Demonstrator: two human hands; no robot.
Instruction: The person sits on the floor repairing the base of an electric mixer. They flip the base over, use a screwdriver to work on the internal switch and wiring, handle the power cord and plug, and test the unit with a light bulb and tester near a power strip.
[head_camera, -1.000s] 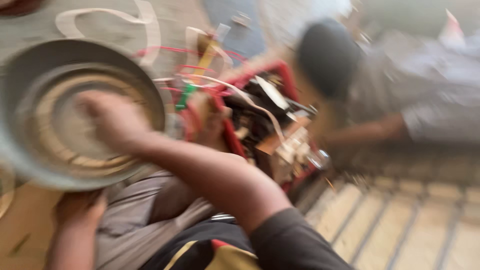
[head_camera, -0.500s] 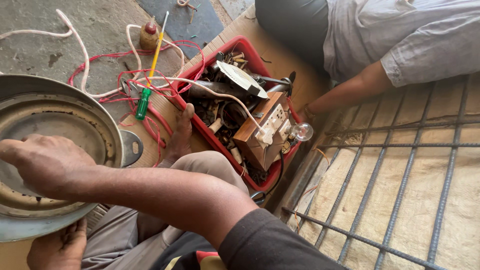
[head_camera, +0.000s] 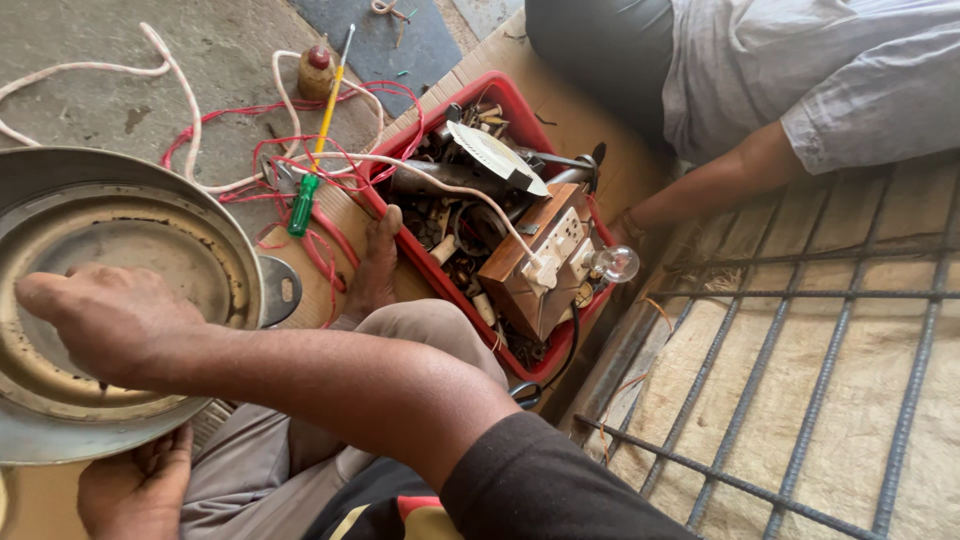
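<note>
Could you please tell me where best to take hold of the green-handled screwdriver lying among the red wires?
Probably by the green-handled screwdriver's thick green grip, from above: it lies flat on the floor, handle nearest, thin yellow shaft pointing away, with the red wires looped around it.

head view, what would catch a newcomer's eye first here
The big round metal pan fills the left side, with the right hand pressed inside it and the left hand at its lower rim. In the middle sits a red tray heaped with parts, a wooden switch box with a clear bulb on top. Red wires and a green-handled screwdriver lie between them.
</note>
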